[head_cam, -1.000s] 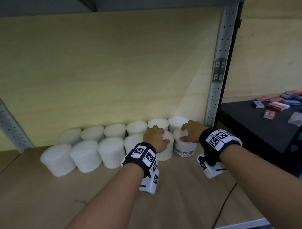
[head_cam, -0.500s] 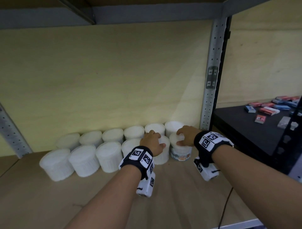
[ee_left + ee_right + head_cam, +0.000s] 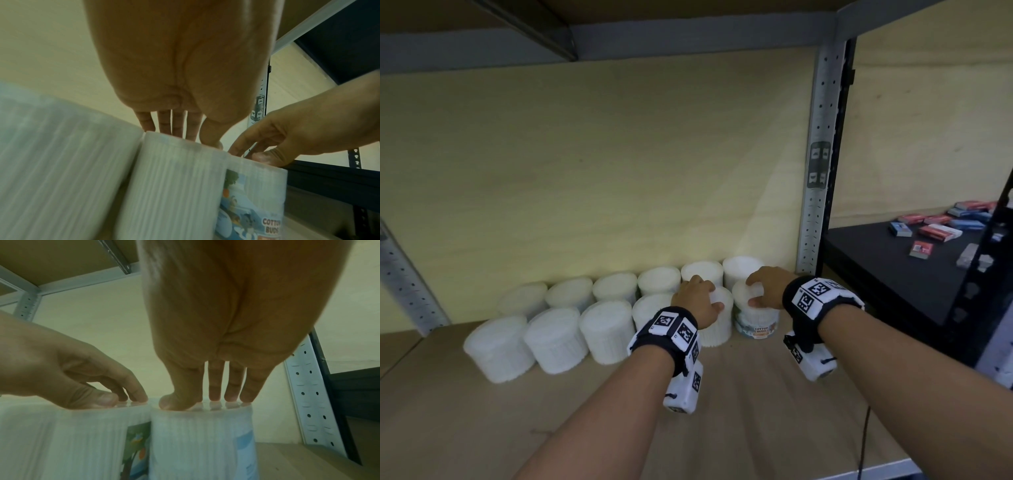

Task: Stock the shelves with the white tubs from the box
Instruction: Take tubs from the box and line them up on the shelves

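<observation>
Two rows of white tubs stand at the back of the wooden shelf. My left hand grips the top of a plain white tub in the front row, thumb on its near side. My right hand grips the lid of the last tub, the labelled tub marked "Cotton Buds". Both tubs stand upright and side by side on the board. In the left wrist view my left hand sits on its tub. In the right wrist view my right hand holds the labelled tub.
A perforated grey upright stands just right of the tubs. Beyond it a black shelf carries several small red and blue packs. A metal beam of the shelf above runs overhead. A thin cable crosses the shelf's front right.
Both hands stay on the same two tubs, which keep their places in the front row. The head view has tilted up and now shows the shelf above.
</observation>
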Tool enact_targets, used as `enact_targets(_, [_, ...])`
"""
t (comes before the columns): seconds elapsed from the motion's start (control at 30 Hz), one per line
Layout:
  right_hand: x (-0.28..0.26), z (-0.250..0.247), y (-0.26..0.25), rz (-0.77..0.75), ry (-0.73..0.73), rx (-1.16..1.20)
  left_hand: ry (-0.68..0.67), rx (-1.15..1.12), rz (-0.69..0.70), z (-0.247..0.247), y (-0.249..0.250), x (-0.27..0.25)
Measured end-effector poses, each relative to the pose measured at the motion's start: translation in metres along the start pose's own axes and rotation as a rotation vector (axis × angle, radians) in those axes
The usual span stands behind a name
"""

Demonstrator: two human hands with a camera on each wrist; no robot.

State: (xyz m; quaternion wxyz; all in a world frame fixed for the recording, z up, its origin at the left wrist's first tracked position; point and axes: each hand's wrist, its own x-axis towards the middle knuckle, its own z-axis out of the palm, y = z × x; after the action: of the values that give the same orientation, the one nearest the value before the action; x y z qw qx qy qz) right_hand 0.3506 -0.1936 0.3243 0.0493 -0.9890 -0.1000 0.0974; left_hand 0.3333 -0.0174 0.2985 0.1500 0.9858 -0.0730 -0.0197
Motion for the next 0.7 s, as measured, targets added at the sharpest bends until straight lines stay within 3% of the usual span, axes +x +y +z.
enact_targets(0.7, [-0.003, -0.001, -0.003, -0.027, 0.019, -0.05, -0.178, -0.073, 0.107, -0.018, 0.001, -0.002])
